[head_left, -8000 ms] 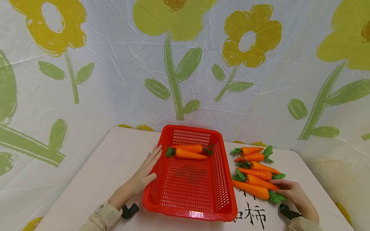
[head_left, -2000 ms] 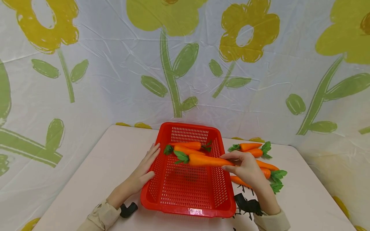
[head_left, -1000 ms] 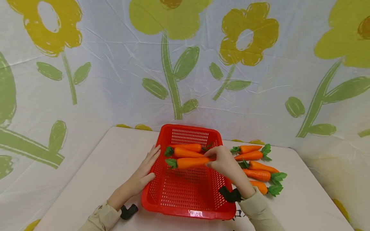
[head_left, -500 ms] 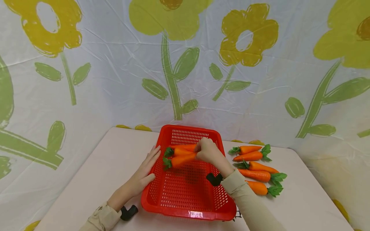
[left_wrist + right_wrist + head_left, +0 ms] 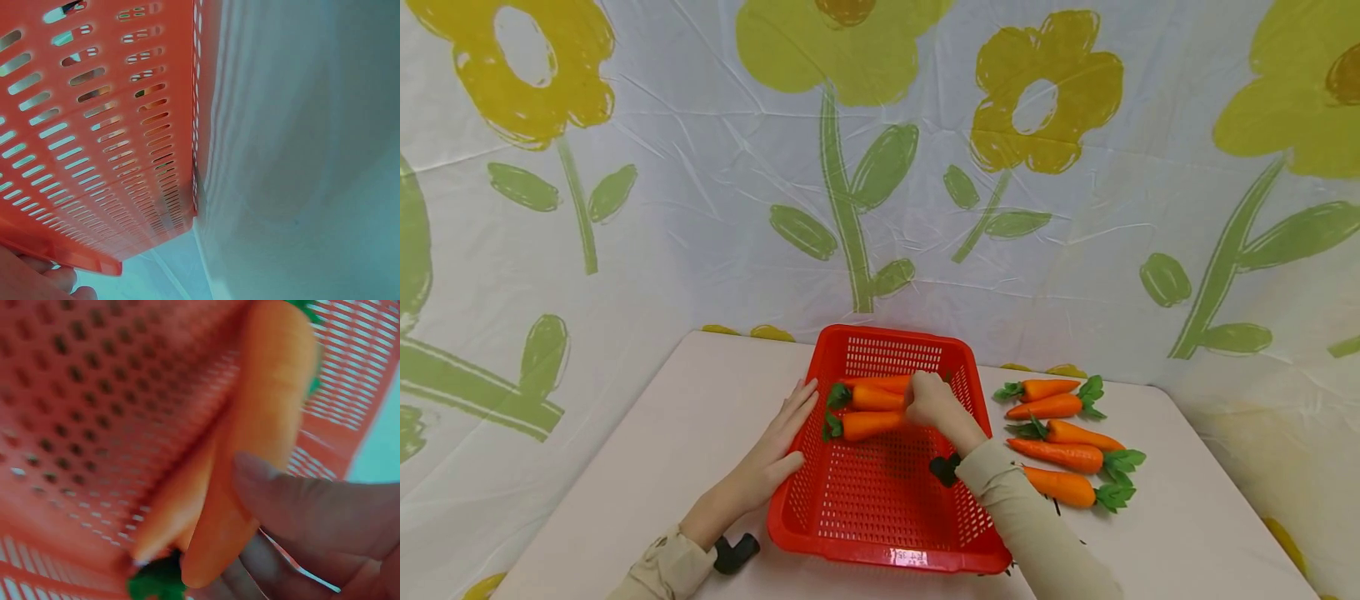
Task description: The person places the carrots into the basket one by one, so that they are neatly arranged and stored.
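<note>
My right hand point(image 5: 929, 402) is inside the red plastic basket point(image 5: 880, 560) and grips the narrow end of a carrot point(image 5: 867, 425) whose leafy top points left. In the right wrist view, thumb and fingers pinch that carrot point(image 5: 256, 406) from both sides. Just behind it in the basket lie two more carrots, one close beside it point(image 5: 872, 398) and one near the back wall, both partly covered by my hand. My left hand point(image 5: 767, 458) rests on the basket's left rim with fingers stretched; in the left wrist view its fingertips point(image 5: 59, 278) show at the rim.
Right of the basket, several carrots with green leaves lie on the pale tabletop, the nearest carrot point(image 5: 1063, 487) partly beside my right sleeve. Black brush characters on the table are mostly hidden by that sleeve. A flower-printed cloth point(image 5: 700, 208) rises behind the table.
My right hand took a carrot from the table's right, carried it left over the basket and lowered it in front of the two lying there. My left hand has stayed on the rim.
</note>
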A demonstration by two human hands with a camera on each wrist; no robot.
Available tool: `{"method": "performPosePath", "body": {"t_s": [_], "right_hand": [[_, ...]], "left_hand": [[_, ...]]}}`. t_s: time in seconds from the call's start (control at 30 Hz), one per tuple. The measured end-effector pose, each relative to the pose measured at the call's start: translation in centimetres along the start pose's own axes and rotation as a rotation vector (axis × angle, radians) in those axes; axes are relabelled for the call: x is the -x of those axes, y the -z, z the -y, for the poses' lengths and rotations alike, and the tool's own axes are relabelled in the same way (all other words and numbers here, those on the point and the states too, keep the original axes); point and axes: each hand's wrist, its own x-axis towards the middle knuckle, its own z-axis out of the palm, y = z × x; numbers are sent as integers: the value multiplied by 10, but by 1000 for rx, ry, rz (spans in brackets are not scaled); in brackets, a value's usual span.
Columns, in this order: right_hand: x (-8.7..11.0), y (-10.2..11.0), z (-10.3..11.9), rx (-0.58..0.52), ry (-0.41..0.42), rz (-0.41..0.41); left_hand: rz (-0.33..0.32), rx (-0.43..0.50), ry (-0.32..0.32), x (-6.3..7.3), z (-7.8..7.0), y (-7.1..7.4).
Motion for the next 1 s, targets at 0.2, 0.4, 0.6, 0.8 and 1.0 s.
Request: {"method": "performPosePath", "body": {"t_s": [0.2,0.4,0.6,0.8,1.0], "right_hand": [[-1,-16,-3,56,-37,-4],[-4,-24,-8,-4,-19,-27],[-8,-29,-10,12,16,-51],[-8,-31,-11,23,-25,-54],[-7,-31,-13,31,-79,-36]], "left_hand": [[0,-2,-8,1,0,-1],[-3,-1,-40,1,0,0],[-3,-11,-51,0,2,2],[0,-3,-46,0,3,1],[9,-1,-44,0,1,0]]}}
